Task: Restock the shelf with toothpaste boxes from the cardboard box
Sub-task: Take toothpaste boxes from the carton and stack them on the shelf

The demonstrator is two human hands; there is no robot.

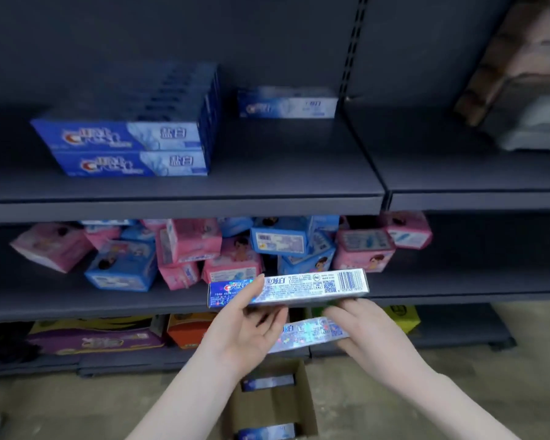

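Here, held box: a silver holographic toothpaste box (299, 285) lies level in the air in front of the middle shelf edge, barcode end to the right, blue logo end to the left.
Left hand: the left hand (251, 325) grips that box near its left end, thumb over the front face and fingers curled beneath it.
Second box: another holographic toothpaste box (311, 333) sits lower, tilted, just under the first.
Right hand: the right hand (359, 331) holds the second box at its right end, fingers wrapped round it; its fingertips reach up to the underside of the upper box.
Cardboard box: the cardboard box (308, 404) stands open on the floor below the hands, with two more toothpaste boxes visible inside.
Top shelf: the top shelf (267, 173) carries a stacked block of blue toothpaste boxes (131, 144) at the left and a single blue and white box (288, 104) further back, well apart from the block.
Middle shelf: a jumble of pink and blue packs (204, 249).
Bottom shelf: purple, orange and yellow cartons (108, 335), partly hidden.
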